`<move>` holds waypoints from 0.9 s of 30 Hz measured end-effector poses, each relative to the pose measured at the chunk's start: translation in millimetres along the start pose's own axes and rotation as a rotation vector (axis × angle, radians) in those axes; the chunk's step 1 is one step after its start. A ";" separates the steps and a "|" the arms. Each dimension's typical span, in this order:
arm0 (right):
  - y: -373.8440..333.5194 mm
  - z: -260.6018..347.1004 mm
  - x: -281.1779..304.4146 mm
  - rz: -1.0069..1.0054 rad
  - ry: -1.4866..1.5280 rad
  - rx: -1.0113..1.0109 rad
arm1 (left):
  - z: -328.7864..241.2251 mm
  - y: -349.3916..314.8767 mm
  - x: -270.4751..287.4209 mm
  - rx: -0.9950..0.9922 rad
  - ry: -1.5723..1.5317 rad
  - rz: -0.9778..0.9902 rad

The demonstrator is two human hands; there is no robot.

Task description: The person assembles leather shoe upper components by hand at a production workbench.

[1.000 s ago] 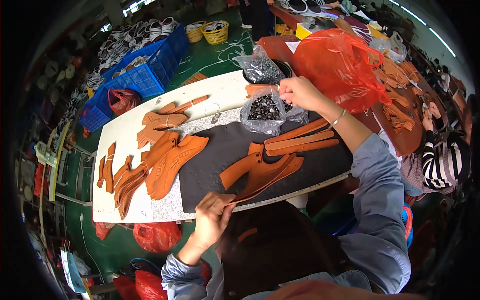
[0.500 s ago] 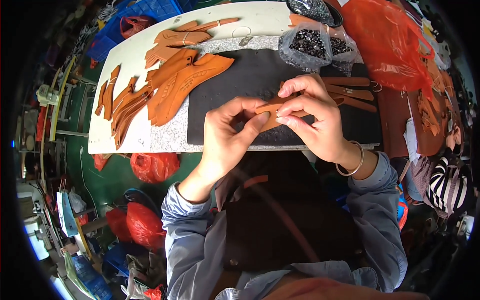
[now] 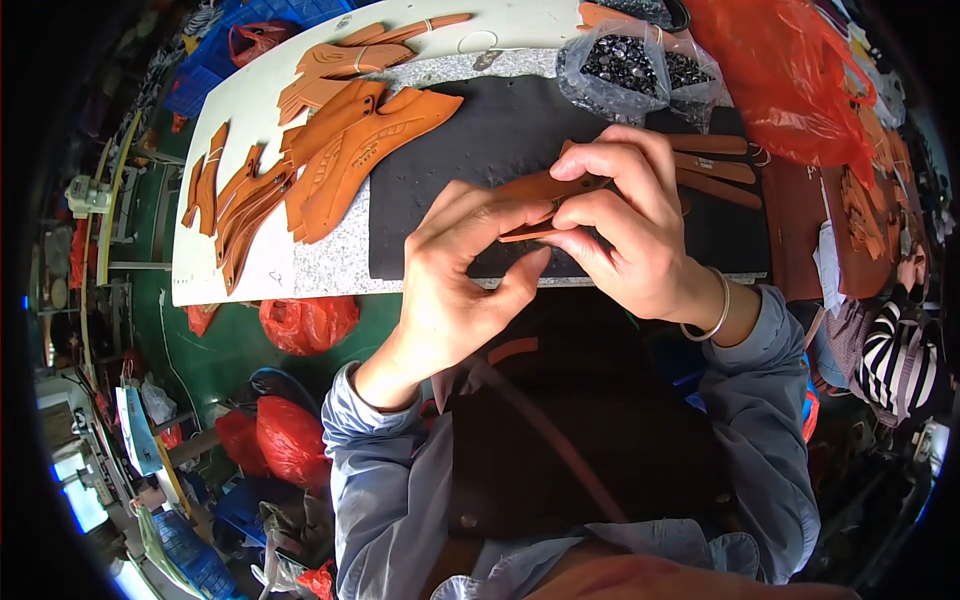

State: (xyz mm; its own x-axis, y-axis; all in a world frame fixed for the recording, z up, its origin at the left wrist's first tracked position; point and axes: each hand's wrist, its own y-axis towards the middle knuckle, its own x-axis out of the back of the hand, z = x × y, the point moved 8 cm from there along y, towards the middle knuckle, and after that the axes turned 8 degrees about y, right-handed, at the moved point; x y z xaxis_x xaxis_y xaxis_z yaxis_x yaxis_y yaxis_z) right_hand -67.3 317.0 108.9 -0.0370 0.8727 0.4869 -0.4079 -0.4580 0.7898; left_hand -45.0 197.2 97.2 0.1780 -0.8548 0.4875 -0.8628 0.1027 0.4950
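Orange leather piece (image 3: 535,188) in the tight pinching grip of left hand (image 3: 462,280) and right hand (image 3: 625,225).

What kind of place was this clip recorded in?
Most likely a shoe or leather-goods workshop. Both hands, left hand and right hand, hold an orange leather piece over a black mat, beside stacked cut orange leather pieces and a clear bag of small dark fittings.
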 end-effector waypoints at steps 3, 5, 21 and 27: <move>7.8 -8.2 -4.5 0.104 0.161 -0.041 | -1.9 1.1 1.6 -0.049 0.084 -0.031; 9.5 -38.8 -19.2 0.315 0.496 -0.265 | 5.7 -3.6 3.3 0.035 0.064 -0.052; 35.1 -186.5 29.5 0.170 -0.359 -0.328 | 2.7 -16.3 0.3 -0.072 0.230 -0.016; 28.2 -125.3 -4.6 0.039 0.491 -0.531 | -1.4 -16.6 3.8 -0.149 0.219 -0.110</move>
State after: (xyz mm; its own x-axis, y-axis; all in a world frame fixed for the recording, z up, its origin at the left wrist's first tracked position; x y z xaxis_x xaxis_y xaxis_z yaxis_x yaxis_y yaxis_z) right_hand -193.0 321.3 82.2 -0.4156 0.8898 0.1886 -0.7813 -0.4554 0.4267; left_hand -29.3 193.0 91.8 0.3790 -0.7361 0.5607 -0.7564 0.1026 0.6460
